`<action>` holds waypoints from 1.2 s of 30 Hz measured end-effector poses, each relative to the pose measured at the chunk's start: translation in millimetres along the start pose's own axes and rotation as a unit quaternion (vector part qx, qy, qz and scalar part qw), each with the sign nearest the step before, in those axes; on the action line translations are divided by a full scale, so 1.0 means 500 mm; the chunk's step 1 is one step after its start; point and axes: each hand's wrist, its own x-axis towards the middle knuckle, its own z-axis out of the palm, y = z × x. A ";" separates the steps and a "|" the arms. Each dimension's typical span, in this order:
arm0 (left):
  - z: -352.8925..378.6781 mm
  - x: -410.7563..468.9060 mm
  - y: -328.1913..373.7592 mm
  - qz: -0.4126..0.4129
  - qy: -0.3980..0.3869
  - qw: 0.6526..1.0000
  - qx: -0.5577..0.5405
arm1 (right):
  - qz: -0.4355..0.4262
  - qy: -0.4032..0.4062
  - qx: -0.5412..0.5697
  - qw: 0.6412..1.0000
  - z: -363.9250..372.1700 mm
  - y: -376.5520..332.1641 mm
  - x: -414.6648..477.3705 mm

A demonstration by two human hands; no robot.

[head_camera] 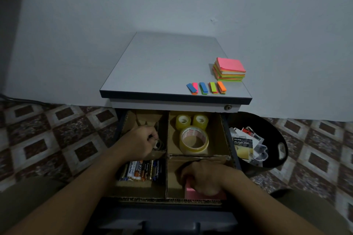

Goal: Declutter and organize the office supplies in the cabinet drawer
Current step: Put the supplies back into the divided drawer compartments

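**Both hands down in the divided drawer, one on the pink pad, one on small clutter**

The right hand (204, 176) lies over a pink note pad (191, 192) in the drawer's (168, 200) near-right cardboard compartment. Its fingers are curled down round the pad's far edge, and only the near corner of the pad shows beneath the palm.

Across the centre divider and further in, the left hand (142, 142) is closed tight. Its fingertips pinch some small dark items (160, 144) in the far-left compartment. They may be clips or rings, but the shadow is too deep to say.

Just below the left wrist, a row of batteries (142, 170) fills the near-left compartment. One reads "Heybright" and another "Panasonic".

Directly beyond the right hand, past a cardboard wall, sit a large clear tape roll (194, 140) and two small yellowish rolls (183, 121).

Above both hands, on the cabinet top (162, 66), a neon sticky-note stack (230, 69) with pink uppermost stands near the right edge. A line of coloured page flags (207, 88) lies just in front of it.

Right of the right hand, outside the drawer, a black bin (275, 135) holds torn packaging (243, 144) printed "ALKALINE".
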 end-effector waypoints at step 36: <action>-0.151 0.054 0.268 -0.001 0.067 0.989 -0.133 | -0.043 0.262 0.179 0.947 -0.186 0.027 -0.127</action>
